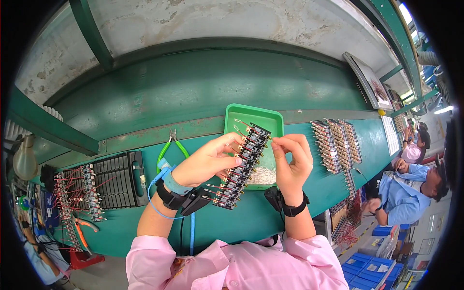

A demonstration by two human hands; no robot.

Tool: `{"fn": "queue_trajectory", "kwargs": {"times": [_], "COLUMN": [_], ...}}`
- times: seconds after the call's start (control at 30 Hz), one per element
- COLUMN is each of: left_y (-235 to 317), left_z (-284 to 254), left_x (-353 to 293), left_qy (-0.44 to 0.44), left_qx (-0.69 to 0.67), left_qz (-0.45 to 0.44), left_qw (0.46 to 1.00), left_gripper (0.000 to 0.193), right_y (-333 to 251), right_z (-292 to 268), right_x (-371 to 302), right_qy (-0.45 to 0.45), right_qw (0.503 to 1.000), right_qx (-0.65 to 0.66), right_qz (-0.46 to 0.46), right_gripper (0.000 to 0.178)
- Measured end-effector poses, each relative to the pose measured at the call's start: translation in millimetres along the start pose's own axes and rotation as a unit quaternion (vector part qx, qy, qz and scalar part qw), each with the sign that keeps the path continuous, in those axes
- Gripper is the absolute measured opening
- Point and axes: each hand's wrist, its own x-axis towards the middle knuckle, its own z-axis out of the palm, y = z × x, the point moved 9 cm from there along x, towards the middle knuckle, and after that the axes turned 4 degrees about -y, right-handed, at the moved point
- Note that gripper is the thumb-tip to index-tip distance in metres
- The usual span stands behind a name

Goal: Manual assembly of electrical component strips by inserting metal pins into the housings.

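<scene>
Strip of parts (243,168): held over the bench (125,232), overlapping the green tray (279,121) | long axis slanting, far end rightward | red wires (213,186) pointing left | left hand (207,157): gripping strip | right hand (296,157): fingertips pinched at its right edge, contents unclear

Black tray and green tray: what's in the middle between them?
In the head view, green-handled pliers lie between the black tray and the green tray. The left hand shows there too, with a blue wristband.
</scene>
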Motion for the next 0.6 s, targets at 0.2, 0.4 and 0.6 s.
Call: {"fn": "queue_trajectory", "kwargs": {"times": [0.2,0.4,0.6], "left_y": [-0.1,-0.4,-7.6], "left_z": [0.0,3.5,2.7], "left_x": [-0.6,-0.6,1.2], "left_qy": [0.000,-0.023,-0.036], "left_qx": [-0.001,-0.013,-0.001], "left_qz": [-0.007,-0.004,-0.016], "left_qw": [1.000,1.000,0.999], "left_gripper": [0.027,0.027,0.025], "right_y": [1.8,1.7,0.5], "right_z": [-0.3,-0.8,-0.5], "right_x": [-0.3,0.6,-2.5], "right_qy": [0.002,-0.007,-0.015], "right_qw": [1.000,0.999,0.999], "right_qx": [-0.022,-0.038,-0.052], "right_qz": [0.007,0.007,0.001], "right_gripper": [0.009,0.009,0.009]}}
